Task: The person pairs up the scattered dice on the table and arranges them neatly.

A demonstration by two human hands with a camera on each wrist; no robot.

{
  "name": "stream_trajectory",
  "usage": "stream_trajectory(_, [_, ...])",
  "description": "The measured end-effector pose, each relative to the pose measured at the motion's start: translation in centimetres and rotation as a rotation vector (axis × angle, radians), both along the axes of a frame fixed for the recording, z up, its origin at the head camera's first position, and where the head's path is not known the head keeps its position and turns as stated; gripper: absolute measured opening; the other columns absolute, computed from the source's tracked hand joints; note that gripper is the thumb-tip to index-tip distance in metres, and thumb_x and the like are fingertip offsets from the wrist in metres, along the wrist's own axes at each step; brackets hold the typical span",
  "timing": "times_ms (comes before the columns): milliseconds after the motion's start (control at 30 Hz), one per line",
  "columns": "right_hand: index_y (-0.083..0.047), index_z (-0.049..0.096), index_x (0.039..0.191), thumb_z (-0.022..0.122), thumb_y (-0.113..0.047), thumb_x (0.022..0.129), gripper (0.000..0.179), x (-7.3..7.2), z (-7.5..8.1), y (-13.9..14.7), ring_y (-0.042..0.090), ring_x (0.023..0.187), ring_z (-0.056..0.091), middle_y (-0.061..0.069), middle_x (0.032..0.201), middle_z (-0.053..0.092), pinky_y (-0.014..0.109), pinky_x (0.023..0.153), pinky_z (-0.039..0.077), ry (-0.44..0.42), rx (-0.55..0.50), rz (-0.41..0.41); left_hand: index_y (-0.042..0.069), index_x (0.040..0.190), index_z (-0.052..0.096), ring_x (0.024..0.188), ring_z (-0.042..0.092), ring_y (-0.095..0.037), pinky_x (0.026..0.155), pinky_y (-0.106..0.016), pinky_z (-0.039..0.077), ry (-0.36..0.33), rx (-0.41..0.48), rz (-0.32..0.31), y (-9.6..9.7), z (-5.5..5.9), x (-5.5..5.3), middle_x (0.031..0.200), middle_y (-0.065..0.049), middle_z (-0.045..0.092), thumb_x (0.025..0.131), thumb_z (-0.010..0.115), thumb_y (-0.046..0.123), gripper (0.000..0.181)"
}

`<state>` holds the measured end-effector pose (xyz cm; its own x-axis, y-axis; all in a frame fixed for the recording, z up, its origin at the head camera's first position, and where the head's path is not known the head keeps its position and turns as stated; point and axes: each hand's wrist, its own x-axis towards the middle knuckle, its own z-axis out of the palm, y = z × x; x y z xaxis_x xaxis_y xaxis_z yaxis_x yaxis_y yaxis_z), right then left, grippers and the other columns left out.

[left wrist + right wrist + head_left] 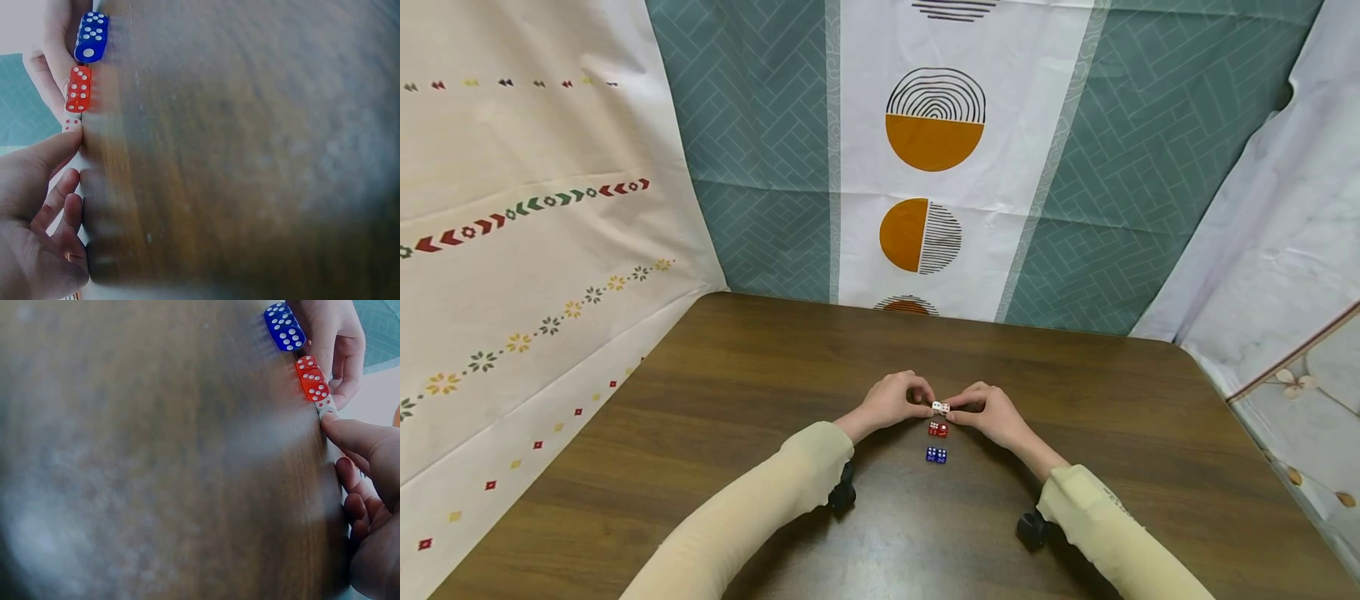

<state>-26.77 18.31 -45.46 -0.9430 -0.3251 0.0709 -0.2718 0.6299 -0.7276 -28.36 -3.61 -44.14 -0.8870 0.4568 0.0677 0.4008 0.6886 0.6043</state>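
Two white dice (941, 408) sit side by side on the table, between the fingertips of both hands. My left hand (895, 402) pinches the left one with thumb and index finger. From the other side, my right hand (992, 414) pinches the right one. The wrist views show red pips on a white die (72, 124), partly hidden by the thumb. Just nearer than the white pair lies a pair of red dice (937, 429) with white pips. A pair of blue dice (936, 455) lies nearer still, the three pairs forming a short column.
The dark wooden table (760, 358) extends around the hands, with patterned cloths (760, 150) hanging behind it and at both sides. Black wrist devices (1032, 531) sit below the sleeves, close over the tabletop.
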Motion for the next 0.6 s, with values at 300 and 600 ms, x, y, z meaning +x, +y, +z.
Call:
stream_trajectory(300, [-0.017,0.079,0.104,0.078,-0.024,0.085,0.021,0.01,-0.03,-0.03,0.016,0.087,0.051,0.006,0.1,0.065,0.029,0.072,0.039,-0.004,0.002,-0.01,0.02,0.094,0.074,0.075,0.048,-0.011,0.066,-0.025,0.034,-0.001,0.001,0.001,-0.04,-0.04,-0.07,0.086,0.0,0.059,0.085,0.079,0.027,0.012])
stream_trajectory(600, [-0.016,0.079,0.104,0.078,-0.025,0.085,0.022,0.1,-0.19,0.03,0.015,0.088,0.052,0.006,0.1,0.066,0.028,0.073,0.039,0.01,0.004,-0.004,0.02,0.093,0.074,0.076,0.049,-0.01,0.067,-0.025,0.035,0.006,0.002,0.001,0.01,-0.01,0.02,0.087,0.001,0.061,0.084,0.08,0.026,0.012])
